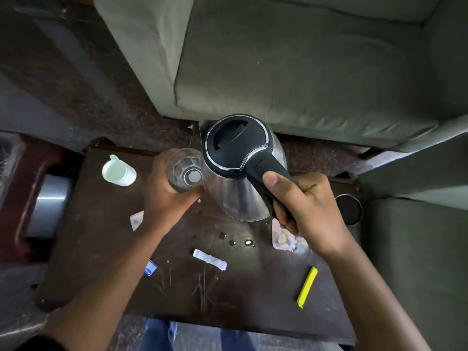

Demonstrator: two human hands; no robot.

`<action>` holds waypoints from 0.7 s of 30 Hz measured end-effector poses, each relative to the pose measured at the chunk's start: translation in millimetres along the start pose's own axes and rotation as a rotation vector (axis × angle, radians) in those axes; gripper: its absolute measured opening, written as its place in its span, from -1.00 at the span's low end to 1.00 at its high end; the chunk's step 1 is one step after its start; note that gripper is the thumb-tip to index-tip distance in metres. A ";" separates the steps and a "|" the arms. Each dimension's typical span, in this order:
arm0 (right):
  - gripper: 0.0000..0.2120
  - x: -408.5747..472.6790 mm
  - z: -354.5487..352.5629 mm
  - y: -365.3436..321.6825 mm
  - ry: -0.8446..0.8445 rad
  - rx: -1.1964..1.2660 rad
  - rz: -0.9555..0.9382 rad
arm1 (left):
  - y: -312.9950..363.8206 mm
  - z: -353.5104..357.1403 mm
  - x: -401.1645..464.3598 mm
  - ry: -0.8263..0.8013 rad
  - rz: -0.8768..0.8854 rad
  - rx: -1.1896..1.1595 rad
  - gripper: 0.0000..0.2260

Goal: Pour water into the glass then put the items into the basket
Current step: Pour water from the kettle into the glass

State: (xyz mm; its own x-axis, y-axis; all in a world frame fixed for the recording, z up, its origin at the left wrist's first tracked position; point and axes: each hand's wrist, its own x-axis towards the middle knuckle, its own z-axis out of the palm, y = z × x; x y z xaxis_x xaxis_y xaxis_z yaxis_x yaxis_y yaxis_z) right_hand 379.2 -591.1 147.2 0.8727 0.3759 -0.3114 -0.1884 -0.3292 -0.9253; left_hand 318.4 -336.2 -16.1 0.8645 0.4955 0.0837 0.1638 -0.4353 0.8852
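Observation:
A steel kettle (235,196) with a black lid is held above the dark wooden table (106,262). My right hand (301,206) grips its black handle, thumb on top. The kettle's front edge sits close against a clear drinking glass (186,168), which my left hand (167,191) holds around its side, just above the table. Whether water is flowing I cannot tell. A dark red basket (20,198) stands to the left of the table with a steel container (49,203) in it.
On the table lie a white cup (118,172), a white paper strip (209,259), a small blue-and-white packet (150,268), a yellow stick (307,287), a pill strip (285,239), a round dark coaster (349,209) and water drops. A grey sofa (291,67) stands behind.

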 end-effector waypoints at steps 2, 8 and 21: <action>-0.33 -2.8 -8.6 9.8 -0.001 -0.026 0.021 | 4.3 15.4 -2.4 -0.016 0.003 0.001 -0.26; -0.34 -8.6 -23.1 28.7 -0.038 -0.063 0.072 | 4.7 43.6 -6.7 -0.080 -0.092 0.084 -0.36; -0.19 -9.3 -8.9 30.2 -0.054 -0.277 0.279 | -31.5 62.9 -11.5 -0.154 -0.226 0.144 -0.30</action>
State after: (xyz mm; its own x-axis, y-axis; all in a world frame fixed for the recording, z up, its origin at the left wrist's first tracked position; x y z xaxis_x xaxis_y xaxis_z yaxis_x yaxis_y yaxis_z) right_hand 369.4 -612.3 124.1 0.7787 0.2818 -0.5606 -0.2797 -0.6439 -0.7122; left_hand 333.1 -375.5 -73.7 0.8585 0.4769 -0.1886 0.4167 -0.4345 0.7985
